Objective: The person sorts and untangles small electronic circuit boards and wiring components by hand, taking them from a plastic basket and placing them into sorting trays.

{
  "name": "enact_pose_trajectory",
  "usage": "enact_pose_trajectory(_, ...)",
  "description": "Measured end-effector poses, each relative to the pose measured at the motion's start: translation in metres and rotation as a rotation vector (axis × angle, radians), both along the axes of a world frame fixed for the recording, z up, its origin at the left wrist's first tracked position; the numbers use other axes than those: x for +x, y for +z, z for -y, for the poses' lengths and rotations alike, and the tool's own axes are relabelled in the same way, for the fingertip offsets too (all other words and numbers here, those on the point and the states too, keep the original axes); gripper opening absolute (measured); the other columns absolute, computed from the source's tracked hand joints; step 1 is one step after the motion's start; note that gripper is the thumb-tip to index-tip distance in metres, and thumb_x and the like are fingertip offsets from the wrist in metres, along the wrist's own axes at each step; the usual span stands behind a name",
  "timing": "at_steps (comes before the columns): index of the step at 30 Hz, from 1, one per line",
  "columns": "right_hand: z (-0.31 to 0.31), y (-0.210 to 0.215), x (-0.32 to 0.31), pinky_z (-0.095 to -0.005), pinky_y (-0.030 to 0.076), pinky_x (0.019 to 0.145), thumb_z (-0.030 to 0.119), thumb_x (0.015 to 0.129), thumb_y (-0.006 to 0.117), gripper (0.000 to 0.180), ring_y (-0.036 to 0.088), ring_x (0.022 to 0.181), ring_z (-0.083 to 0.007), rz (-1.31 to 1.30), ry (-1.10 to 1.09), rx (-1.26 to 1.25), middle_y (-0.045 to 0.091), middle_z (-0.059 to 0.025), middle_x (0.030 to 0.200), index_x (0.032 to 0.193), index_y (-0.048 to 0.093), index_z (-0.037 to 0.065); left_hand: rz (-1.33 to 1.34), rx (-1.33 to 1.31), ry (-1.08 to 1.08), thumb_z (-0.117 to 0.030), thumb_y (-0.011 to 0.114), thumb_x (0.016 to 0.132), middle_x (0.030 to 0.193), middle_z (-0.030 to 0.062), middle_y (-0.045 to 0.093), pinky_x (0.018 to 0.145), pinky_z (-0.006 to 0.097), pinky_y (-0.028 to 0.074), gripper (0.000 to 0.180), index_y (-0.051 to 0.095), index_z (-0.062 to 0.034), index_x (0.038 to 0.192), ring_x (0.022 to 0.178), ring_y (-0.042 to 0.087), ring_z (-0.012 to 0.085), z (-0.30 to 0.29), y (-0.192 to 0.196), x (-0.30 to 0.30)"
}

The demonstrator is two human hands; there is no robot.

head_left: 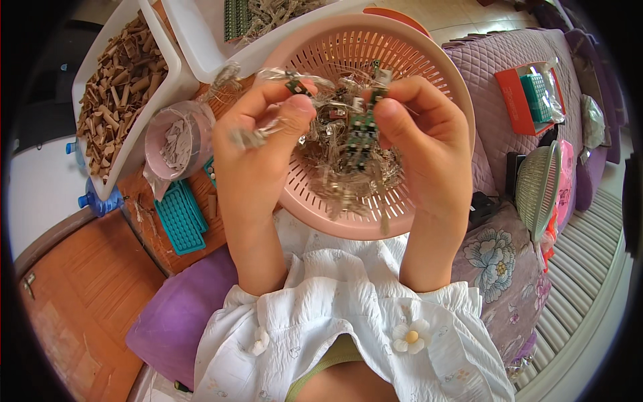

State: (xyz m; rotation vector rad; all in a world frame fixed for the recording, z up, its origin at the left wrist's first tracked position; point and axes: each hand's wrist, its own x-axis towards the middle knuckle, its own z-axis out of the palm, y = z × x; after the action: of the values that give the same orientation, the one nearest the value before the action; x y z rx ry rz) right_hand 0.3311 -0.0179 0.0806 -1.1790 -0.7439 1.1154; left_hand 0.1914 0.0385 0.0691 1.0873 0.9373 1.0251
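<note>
Above a pink plastic colander [462, 100], both my hands are raised with the fingers pinched. Between thumb and fingers, my left hand [264, 134] grips a small green circuit board [295, 87] with thin clear-grey wires trailing from it. My right hand [425, 127] is closed on a strip of green circuit boards [362, 130], which hangs down with wires attached and is partly blurred. Below the hands, a tangle of wired circuit boards [335, 181] lies in the colander, partly hidden by what I hold.
Brown tube pieces [124, 94] fill a white bin [175, 67] at left. Nearby are a pink tub [155, 134] with pale scraps and a teal tray [179, 216]. More green boards [236, 20] lie at the back. At right are a red box [514, 100] and a green-grey strainer [538, 191].
</note>
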Motion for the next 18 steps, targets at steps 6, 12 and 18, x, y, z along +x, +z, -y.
enact_pose_trajectory(6,0.016,-0.003,0.028,-0.0139,0.038,0.053,0.011,0.079,0.063,0.014,0.049,0.064,-0.0015,-0.029,-0.139,-0.02,0.057,0.0018,0.075,0.085,0.057,0.0,-0.718,0.307,-0.227,-0.025,0.063,0.077,0.069,0.0084,0.06,0.053,0.028,0.042,0.026,0.06,0.0009,0.079,0.059,0.056,0.0173,0.004,-0.011,0.015)
enact_pose_trajectory(12,0.022,-0.006,0.03,-0.0146,0.039,0.054,0.01,0.08,0.063,0.013,0.049,0.064,-0.0018,-0.042,-0.159,0.007,0.058,0.0013,0.076,0.085,0.056,-0.001,-0.934,0.517,-0.344,-0.034,0.052,0.083,0.067,0.0143,0.054,0.052,0.036,0.043,0.032,0.061,-0.0044,0.077,0.057,0.056,0.0298,0.024,-0.011,0.021)
enact_pose_trajectory(18,0.023,-0.006,0.02,-0.0147,0.041,0.057,0.006,0.079,0.063,0.013,0.051,0.066,-0.0023,-0.032,-0.111,0.033,0.057,0.0011,0.077,0.087,0.056,-0.001,-0.29,0.345,-0.2,-0.018,0.06,0.08,0.072,0.0094,0.058,0.055,0.027,0.044,0.017,0.06,-0.0014,0.081,0.058,0.056,0.0201,0.034,-0.008,0.027)
